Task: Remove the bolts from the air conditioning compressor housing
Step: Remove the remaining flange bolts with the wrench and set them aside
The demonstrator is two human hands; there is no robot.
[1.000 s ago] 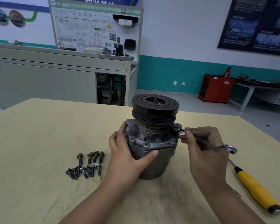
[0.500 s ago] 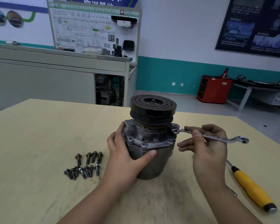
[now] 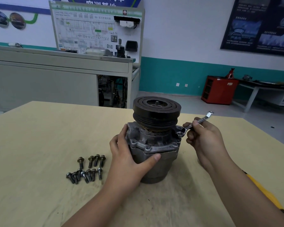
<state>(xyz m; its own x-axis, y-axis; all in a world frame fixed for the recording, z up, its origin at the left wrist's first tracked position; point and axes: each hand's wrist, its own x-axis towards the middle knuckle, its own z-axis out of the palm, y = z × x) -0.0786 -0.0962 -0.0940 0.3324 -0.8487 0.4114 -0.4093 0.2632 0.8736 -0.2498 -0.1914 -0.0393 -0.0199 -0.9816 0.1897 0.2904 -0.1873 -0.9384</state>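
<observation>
The grey air conditioning compressor [image 3: 154, 145] stands upright mid-table, its black pulley [image 3: 156, 110] on top. My left hand [image 3: 129, 161] grips the housing's left side, thumb across the front under the flange. My right hand [image 3: 203, 138] pinches a slim silver ring wrench [image 3: 195, 123]. The wrench's near ring sits at the flange's right corner and its far end points up to the back right. The bolt under that ring is hidden. Several removed bolts [image 3: 87, 169] lie loose on the table to the left of the compressor.
A yellow-handled tool [image 3: 267, 194] lies on the wooden table [image 3: 39, 145] behind my right forearm. Beyond the table stand a grey training bench [image 3: 56, 76], a red cabinet [image 3: 220, 89] and a side desk [image 3: 269, 90].
My right hand has swung the wrench's free end from the near right, round to the right, then up toward the back right. The left hand kept its grip on the housing.
</observation>
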